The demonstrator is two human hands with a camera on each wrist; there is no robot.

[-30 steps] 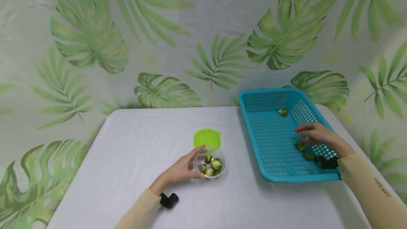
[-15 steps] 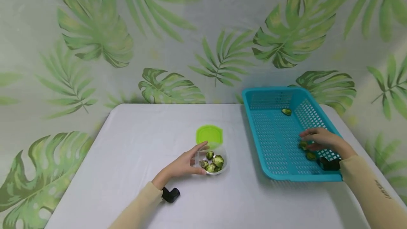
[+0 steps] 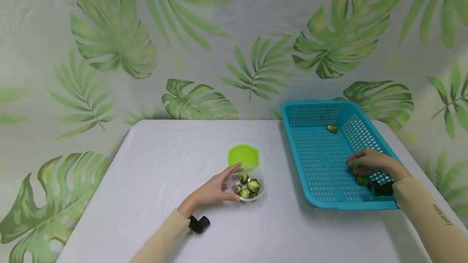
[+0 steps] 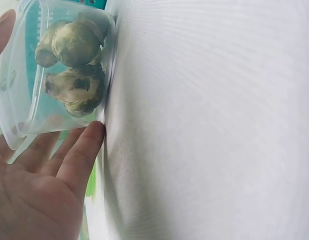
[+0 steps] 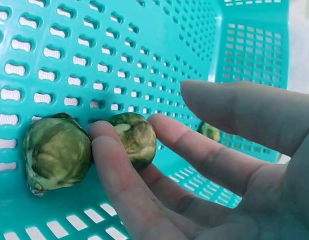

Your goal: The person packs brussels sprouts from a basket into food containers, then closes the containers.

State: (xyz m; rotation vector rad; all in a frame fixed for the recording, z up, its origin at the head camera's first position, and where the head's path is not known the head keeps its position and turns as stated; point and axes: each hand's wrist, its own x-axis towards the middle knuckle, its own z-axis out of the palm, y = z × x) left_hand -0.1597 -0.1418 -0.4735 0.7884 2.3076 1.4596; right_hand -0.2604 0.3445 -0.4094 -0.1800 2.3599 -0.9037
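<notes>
On the white table a clear plastic container [image 3: 264, 182] holds several Brussels sprouts [image 3: 253, 185]. My left hand [image 3: 212, 193] holds it from the left, fingers at the far side and thumb at the near side. Inside the blue basket [image 3: 310, 153], my right hand [image 3: 376, 161] reaches down near the right wall. In the right wrist view its fingertips touch a Brussels sprout [image 5: 137, 140], while the thumb stands apart from it. A second sprout [image 5: 58, 152] lies right beside those fingertips. Farther back in the basket sits another sprout [image 3: 332, 128].
A bright green lid [image 3: 243, 155] lies just behind the container. The basket's raised, slotted walls surround my right hand. Behind the table [image 3: 175, 153] hangs a leaf-print cloth [image 3: 204, 19].
My right hand has lowered from above onto a sprout in the basket, its fingers now around it. My left hand stays at the container. The head view has shifted slightly.
</notes>
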